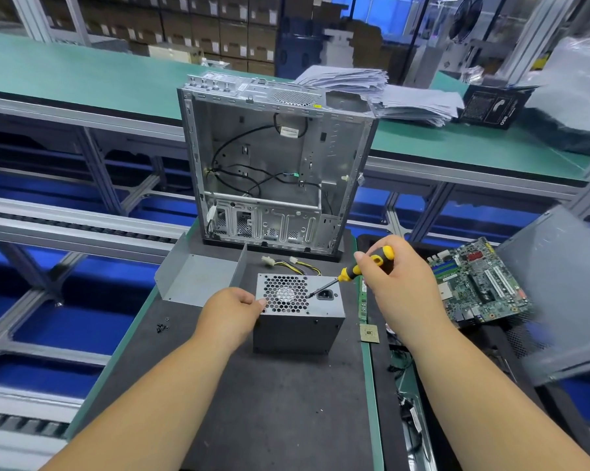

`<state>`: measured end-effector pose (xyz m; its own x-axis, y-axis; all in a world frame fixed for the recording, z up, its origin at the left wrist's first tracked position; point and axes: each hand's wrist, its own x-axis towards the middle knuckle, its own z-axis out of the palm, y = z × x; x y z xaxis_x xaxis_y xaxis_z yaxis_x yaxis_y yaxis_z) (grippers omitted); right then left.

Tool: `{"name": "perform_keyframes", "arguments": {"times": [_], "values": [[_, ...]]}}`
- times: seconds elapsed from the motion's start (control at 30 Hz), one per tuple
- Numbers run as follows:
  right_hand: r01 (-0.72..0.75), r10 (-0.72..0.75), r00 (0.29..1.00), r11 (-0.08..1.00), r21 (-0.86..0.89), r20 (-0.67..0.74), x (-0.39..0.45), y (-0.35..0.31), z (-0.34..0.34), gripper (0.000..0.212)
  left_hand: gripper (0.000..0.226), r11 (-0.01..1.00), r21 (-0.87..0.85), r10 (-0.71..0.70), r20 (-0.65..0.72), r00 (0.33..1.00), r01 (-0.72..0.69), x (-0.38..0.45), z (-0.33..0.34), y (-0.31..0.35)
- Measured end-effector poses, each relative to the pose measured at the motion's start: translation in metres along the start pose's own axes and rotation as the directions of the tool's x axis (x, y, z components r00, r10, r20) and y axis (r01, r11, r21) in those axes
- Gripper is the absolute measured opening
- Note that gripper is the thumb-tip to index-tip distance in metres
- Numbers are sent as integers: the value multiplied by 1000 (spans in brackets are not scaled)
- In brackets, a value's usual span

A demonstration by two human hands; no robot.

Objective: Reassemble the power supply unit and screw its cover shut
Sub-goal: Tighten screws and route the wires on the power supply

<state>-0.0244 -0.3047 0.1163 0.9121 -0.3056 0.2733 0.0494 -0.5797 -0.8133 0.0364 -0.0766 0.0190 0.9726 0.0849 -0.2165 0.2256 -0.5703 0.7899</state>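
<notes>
A grey power supply unit (300,329) stands on the dark mat, its honeycomb fan grille facing up. My left hand (232,312) grips its left top edge, thumb lying on the grille. My right hand (393,283) holds a yellow-and-black screwdriver (361,268) whose tip touches the top face between the grille and the power socket. Yellow and black cables with white plugs (286,263) trail out behind the unit. A few small black screws (162,327) lie on the mat to the left.
An open, empty computer case (273,164) stands upright behind the unit. A bent grey metal cover (198,280) lies at left. A motherboard (480,283), a CPU chip (370,333) and a grey side panel (565,294) sit at right. Papers (388,93) are stacked on the back bench.
</notes>
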Motion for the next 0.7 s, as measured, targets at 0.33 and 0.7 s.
{"name": "perform_keyframes", "arguments": {"times": [0.33,0.7], "values": [[9,-8,1000,999,-40,19,1,-1,0,21,29,1000,27,-3,6,1000,3,-2,-1,3],[79,-58,992,977,-199,112,3,-5,3,20,26,1000,14,-10,-4,1000,10,-2,0,2]]}}
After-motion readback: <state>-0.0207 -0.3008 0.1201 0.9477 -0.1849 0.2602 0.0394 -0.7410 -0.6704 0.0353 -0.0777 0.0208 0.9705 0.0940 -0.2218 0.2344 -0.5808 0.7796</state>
